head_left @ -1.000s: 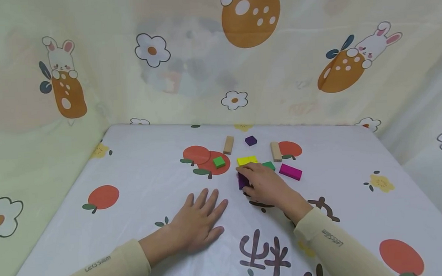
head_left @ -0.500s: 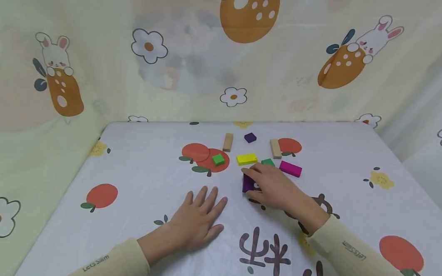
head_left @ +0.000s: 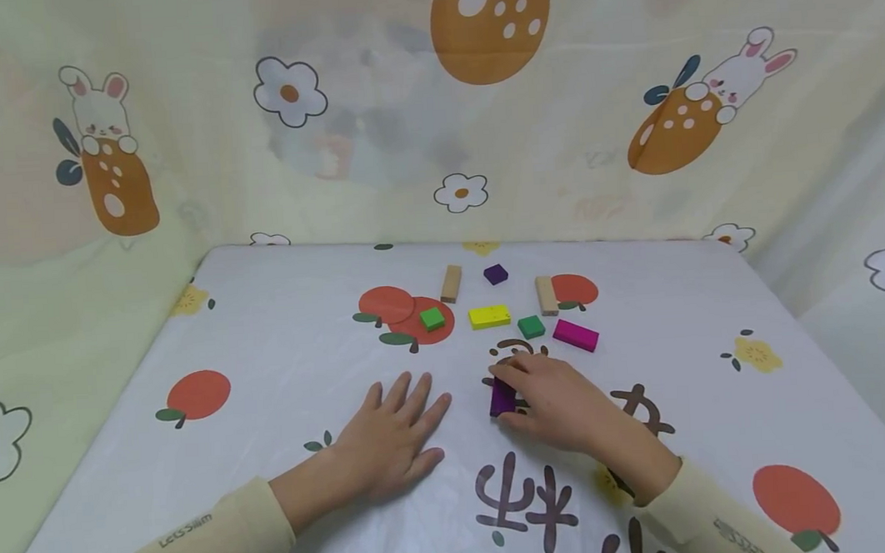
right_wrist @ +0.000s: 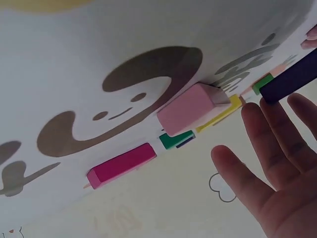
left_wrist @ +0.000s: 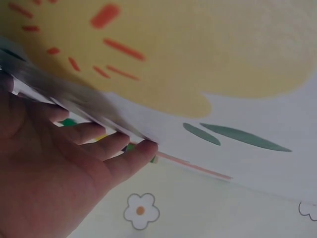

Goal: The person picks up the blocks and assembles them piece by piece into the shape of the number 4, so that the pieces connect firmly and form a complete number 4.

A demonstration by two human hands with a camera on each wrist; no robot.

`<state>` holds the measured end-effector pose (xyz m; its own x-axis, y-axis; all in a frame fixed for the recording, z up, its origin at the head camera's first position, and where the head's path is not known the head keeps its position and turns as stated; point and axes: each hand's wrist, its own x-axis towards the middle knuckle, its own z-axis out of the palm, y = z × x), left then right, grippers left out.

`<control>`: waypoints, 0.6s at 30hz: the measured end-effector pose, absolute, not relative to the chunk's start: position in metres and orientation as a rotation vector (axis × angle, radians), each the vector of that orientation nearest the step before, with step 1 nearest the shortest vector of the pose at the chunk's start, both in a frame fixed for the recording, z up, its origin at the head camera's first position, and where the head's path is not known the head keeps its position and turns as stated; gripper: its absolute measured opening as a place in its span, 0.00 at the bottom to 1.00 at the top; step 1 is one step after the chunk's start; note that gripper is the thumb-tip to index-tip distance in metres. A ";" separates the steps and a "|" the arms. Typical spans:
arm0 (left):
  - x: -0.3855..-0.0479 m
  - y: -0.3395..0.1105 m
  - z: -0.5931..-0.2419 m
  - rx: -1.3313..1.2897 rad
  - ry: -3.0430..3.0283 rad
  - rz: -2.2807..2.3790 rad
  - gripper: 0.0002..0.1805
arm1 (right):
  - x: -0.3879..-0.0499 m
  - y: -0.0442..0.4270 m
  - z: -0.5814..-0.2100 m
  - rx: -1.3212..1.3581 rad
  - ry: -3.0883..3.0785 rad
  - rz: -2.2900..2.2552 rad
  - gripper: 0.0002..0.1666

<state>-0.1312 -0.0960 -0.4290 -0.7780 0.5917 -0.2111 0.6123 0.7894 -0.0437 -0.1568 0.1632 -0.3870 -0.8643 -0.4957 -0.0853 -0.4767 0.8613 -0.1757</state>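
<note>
My right hand [head_left: 562, 400] pinches a dark purple block [head_left: 502, 397] between thumb and fingers over the printed tablecloth. In the right wrist view the same purple block [right_wrist: 292, 78] lies against the fingertips of the right hand [right_wrist: 277, 163]. A pale pink block [right_wrist: 190, 110] shows there too, and the right hand hides it in the head view. My left hand [head_left: 391, 442] rests on the cloth with its fingers spread, holding nothing. The left wrist view shows the left hand [left_wrist: 64, 158] with its fingers stretched out.
Beyond the hands lie a yellow block [head_left: 490, 317], a dark green block [head_left: 531, 327], a magenta block [head_left: 576, 335], a light green block [head_left: 432, 319], two plain wooden blocks [head_left: 450, 284] and a small purple block [head_left: 496, 274]. A patterned curtain [head_left: 376, 146] stands behind the table.
The right hand has drawn the purple block toward me, away from the yellow block. The dark green block, partly covered before, is now in full view. The left hand stays put.
</note>
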 end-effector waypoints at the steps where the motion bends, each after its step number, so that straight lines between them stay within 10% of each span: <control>1: -0.131 -0.096 -0.429 0.948 2.791 -0.153 0.40 | -0.155 0.163 -0.387 -0.750 2.902 -0.221 0.40; 18: -0.134 -0.098 -0.431 0.951 2.798 -0.053 0.41 | -0.132 0.169 -0.391 -0.770 2.774 -0.244 0.39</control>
<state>-0.1337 -0.0981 -0.4305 -0.7775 0.6007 -0.1864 0.6073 0.7940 0.0259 -0.1317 0.1692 -0.3906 -0.8284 -0.5248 -0.1958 -0.4826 0.8462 -0.2260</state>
